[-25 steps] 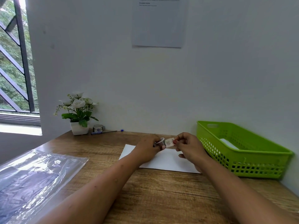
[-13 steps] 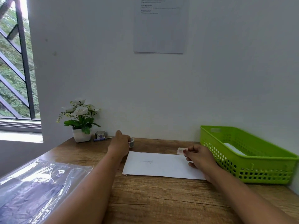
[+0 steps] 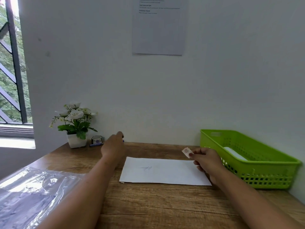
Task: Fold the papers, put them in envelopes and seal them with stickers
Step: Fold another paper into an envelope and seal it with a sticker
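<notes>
Two hands: right hand (image 3: 207, 160) pinching sticker (image 3: 187, 152) above white envelope (image 3: 165, 171); left hand (image 3: 113, 147) near wall, finger state can't tell, by sticker roll (image 3: 96, 140).

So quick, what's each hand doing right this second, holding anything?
Left hand: stretched toward the back of the desk; cannot tell whether it holds anything.
Right hand: closed, pinching a small sticker above the white envelope.

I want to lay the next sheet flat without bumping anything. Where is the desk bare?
Bare wood runs along the near edge, between the plastic sleeve and the green basket, in front of the envelope. A narrower strip lies behind the envelope, by the wall. The far left corner is crowded: flower pot, sticker roll, left hand.
</notes>
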A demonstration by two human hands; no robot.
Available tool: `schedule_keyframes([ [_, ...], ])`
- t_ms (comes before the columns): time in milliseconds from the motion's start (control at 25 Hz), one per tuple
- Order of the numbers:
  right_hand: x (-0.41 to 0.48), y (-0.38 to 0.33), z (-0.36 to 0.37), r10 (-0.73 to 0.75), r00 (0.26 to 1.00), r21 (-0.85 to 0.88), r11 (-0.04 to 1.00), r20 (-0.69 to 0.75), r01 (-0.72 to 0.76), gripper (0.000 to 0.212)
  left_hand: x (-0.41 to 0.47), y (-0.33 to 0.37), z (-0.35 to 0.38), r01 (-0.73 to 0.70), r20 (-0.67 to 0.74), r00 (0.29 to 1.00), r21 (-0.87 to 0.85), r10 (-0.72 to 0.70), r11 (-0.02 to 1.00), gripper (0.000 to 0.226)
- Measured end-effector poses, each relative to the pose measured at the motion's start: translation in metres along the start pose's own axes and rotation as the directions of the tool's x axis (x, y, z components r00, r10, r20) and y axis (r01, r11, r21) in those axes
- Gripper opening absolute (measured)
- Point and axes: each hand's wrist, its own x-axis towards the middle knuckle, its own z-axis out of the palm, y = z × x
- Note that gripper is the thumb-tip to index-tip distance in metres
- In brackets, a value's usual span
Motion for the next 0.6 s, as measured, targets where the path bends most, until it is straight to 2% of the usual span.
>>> schedule_keyframes([
  [80,0.001,-0.002,-0.002,0.004,1.000,0.028,1.000,-0.010,-0.003,0.006,-0.003,0.038,-0.004,-0.161,0.120,0.974,-0.217,0.190,0.963,0.018],
  [120,0.001,-0.003,-0.003,0.005,1.000,0.052,0.999,-0.013,-0.004,0.010,-0.010,0.061,-0.005,-0.211,0.243,0.922,-0.336,0.301,0.918,0.017],
  [200,0.001,-0.006,-0.004,0.012,1.000,0.106,0.994,-0.021,-0.010,0.019,-0.031,0.107,-0.002,-0.174,0.476,0.766,-0.493,0.432,0.852,0.021],
  [240,0.001,-0.007,-0.004,0.020,0.999,0.134,0.991,-0.027,-0.016,0.022,-0.041,0.125,0.003,-0.126,0.544,0.711,-0.524,0.445,0.843,0.022],
  [280,0.002,-0.006,-0.004,0.029,0.999,0.159,0.987,-0.026,-0.024,0.023,-0.047,0.138,0.011,-0.089,0.572,0.686,-0.547,0.449,0.832,0.021],
  [360,0.002,-0.006,-0.006,0.033,0.999,0.157,0.987,-0.007,-0.032,0.024,-0.053,0.151,0.025,-0.034,0.548,0.710,-0.600,0.441,0.799,0.012],
  [440,0.003,-0.003,-0.008,-0.010,1.000,0.014,1.000,-0.005,0.010,0.020,-0.054,0.150,0.031,0.009,0.542,0.728,-0.619,0.419,0.786,0.009],
  [520,0.005,-0.001,-0.010,-0.115,0.993,-0.169,0.979,-0.021,0.110,0.014,-0.056,0.146,0.031,0.005,0.568,0.701,-0.610,0.432,0.793,0.014],
  [600,0.005,-0.001,-0.012,-0.169,0.985,-0.202,0.965,0.008,0.168,0.015,-0.056,0.143,0.032,-0.005,0.591,0.673,-0.598,0.445,0.801,0.014],
])
